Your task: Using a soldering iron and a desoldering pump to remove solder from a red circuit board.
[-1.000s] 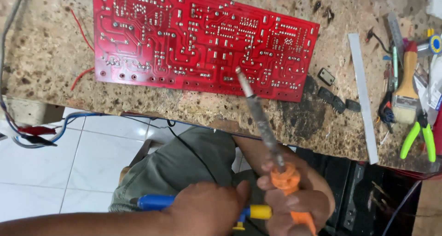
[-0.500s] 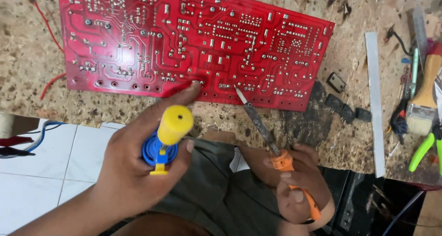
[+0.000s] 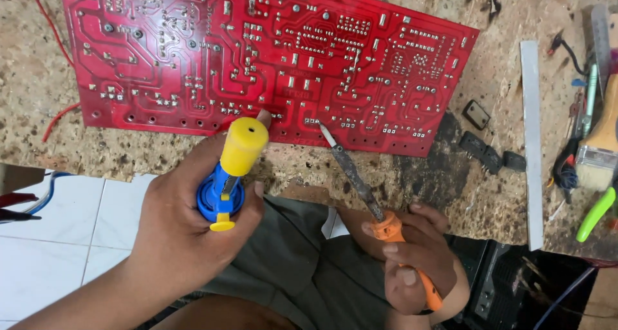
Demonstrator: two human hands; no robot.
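Gripping the yellow-and-blue desoldering pump (image 3: 230,172) in the closed left hand (image 3: 187,220), right hand (image 3: 418,259) wrapping the soldering iron (image 3: 360,188) by its orange handle — tip touching the red circuit board (image 3: 270,59) lying flat on the counter (image 3: 450,175). Stiff, light, likely fragile board — best gripping by edges.

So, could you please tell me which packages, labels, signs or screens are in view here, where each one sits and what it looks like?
No package, sign or screen is in view.
Board markings: the nearest thing to a label is the pale printed lettering on the red circuit board lying flat on the speckled worktop, above both hands; too small to make out.
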